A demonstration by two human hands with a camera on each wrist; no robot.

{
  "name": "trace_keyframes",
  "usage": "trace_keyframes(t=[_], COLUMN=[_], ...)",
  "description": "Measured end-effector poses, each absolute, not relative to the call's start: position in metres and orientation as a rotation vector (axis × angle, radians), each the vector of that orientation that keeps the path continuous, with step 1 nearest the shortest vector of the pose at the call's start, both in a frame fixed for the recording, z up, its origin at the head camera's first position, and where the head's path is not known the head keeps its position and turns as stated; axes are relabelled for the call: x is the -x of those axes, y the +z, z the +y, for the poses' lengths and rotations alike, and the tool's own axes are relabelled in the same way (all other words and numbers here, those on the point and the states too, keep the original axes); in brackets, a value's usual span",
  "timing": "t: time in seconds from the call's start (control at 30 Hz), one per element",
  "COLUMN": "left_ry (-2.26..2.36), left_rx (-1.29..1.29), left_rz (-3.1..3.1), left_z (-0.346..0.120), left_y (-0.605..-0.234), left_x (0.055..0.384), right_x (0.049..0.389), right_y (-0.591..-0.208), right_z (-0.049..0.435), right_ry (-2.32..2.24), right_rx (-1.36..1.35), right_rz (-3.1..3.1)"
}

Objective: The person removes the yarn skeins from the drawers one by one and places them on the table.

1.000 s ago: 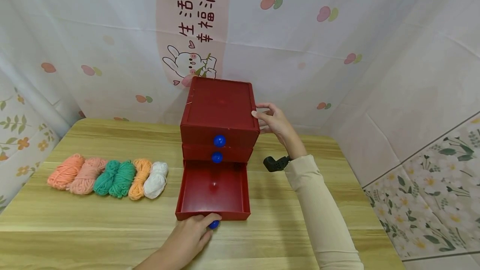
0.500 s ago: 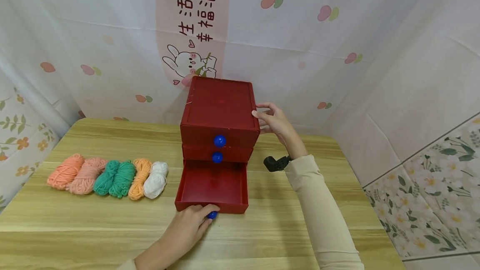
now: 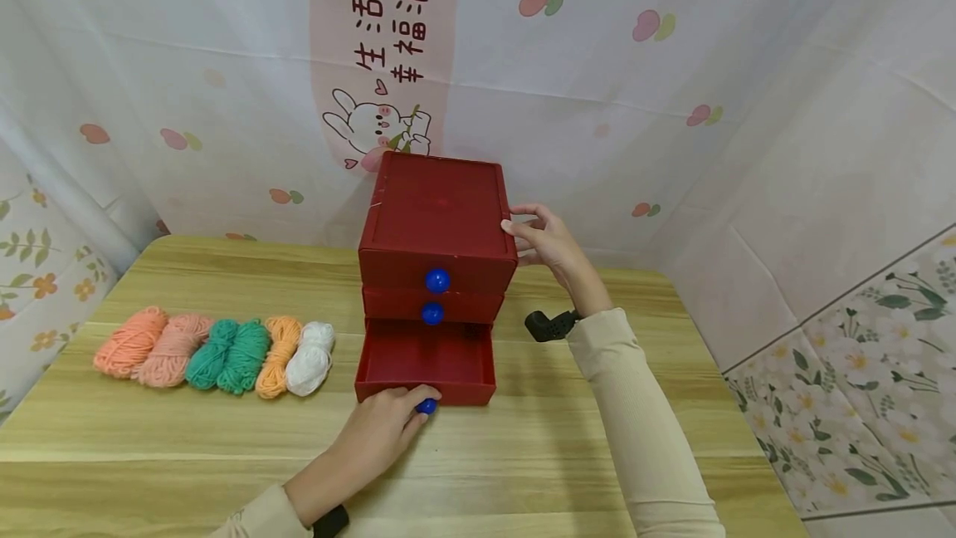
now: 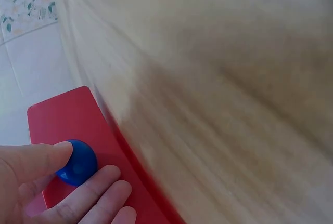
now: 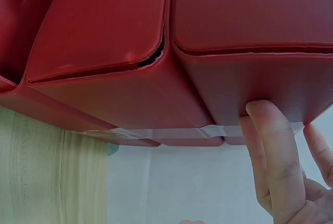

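Observation:
A red chest of drawers [image 3: 442, 202] with blue ball knobs stands at the back of the table. Its bottom drawer [image 3: 466, 394] sticks out partway, and nothing shows inside it. My left hand [image 3: 373, 432] pinches that drawer's blue knob [image 4: 79, 164] between thumb and fingers, as the left wrist view confirms. The two upper drawers are closed, each with its own knob [image 3: 437, 281]. On the chest's right side rests my right hand [image 3: 551, 246], thumb at the top edge. In the right wrist view its extended fingers [image 5: 281, 151] touch the red side wall.
Left of the chest lies a row of yarn skeins: coral, pink, a teal skein [image 3: 228, 355], orange and a white skein [image 3: 309, 359]. A black device [image 3: 548, 325] is at the right wrist. A printed curtain [image 3: 597, 106] hangs behind the wooden table [image 3: 508, 480].
The bottom drawer has slid inward toward the chest, with my left hand moving forward on its knob. My right hand stays in place on the chest's side.

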State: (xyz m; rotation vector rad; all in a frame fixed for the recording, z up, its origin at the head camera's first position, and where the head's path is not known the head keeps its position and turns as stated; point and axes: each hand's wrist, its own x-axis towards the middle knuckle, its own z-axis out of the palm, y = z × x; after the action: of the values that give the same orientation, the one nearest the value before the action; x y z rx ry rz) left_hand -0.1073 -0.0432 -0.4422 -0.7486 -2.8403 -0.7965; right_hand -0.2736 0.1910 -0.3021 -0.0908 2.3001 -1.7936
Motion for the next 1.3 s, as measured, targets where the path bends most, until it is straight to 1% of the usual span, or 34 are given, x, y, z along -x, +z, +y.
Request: trace_keyframes(t=[0.43, 0.8, 1.3], left_ry=[-0.793, -0.871, -0.905], left_rx=[0.687, 0.652, 0.657], left_rz=[-2.813, -2.863, -2.882], left_z=[-0.043, -0.041, -0.038], left_y=[-0.449, -0.446, -0.448], left_x=[0.131, 0.148, 0.17], right_x=[0.273, 0.272, 0.272], right_y=[-0.302, -0.301, -0.303], right_z=[0.191, 0.191, 0.192], right_ry=[-1.795, -1.795, -1.786], right_rx=[0.087, 0.081, 0.037], right_rz=[2.297, 2.306, 2.323])
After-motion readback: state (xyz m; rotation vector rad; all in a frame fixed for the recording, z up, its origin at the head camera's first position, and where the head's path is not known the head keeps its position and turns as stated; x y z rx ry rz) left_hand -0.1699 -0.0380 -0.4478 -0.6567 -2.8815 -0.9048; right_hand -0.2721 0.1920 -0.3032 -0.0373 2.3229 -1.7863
